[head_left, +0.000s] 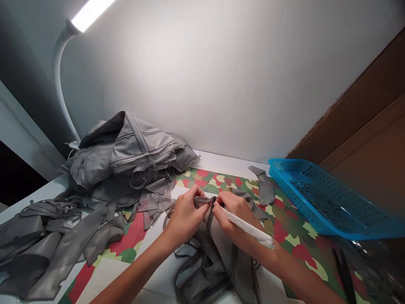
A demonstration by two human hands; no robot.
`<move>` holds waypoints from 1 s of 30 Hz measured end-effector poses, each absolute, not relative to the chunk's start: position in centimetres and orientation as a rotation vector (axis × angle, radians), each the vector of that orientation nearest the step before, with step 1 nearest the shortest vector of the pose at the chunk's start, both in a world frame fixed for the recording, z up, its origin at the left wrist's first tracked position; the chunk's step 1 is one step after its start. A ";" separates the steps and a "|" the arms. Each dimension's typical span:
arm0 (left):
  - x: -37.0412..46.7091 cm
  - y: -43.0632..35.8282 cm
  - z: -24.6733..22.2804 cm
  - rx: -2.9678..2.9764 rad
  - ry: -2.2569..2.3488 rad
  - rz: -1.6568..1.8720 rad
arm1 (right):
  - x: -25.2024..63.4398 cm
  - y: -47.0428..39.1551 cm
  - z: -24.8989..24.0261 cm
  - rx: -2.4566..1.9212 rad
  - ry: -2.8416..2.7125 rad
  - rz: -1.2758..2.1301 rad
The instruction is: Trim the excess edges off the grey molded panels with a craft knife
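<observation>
A grey leather-like sewn piece (218,270) with dark seams and loose straps hangs below both hands, its lower part resting on white sheets. My left hand (189,212) is closed on a folded edge of it, thumb and fingers pinching the strip. Close beside it, my right hand (234,209) is closed at the same edge, fingertips almost touching the left ones. A slim white stick-like tool (248,228) lies across the right hand and points back along the wrist. Its front end, dark and small, is mostly hidden between the fingertips.
A heap of grey sewn pieces (136,143) stands at the back left, with loose grey scraps (69,245) before it. A blue mesh basket (316,198) sits at right beside a cardboard box (363,126). A lamp (90,14) shines above; black-handled tool (344,270) lies lower right.
</observation>
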State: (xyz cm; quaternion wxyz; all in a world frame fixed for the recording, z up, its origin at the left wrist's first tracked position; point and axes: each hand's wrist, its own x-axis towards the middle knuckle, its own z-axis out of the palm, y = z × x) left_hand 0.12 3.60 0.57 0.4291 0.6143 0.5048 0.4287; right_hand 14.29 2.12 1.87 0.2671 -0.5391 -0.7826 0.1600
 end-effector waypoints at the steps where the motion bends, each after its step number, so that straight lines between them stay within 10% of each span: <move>1: 0.1 3.6 0.6 1.538 1.269 1.069 | 14.2 2.1 1.9 -1.455 -2.122 0.421; 30: -0.2 4.4 1.3 1.152 1.033 0.821 | 16.3 3.7 3.4 -1.534 -1.949 0.398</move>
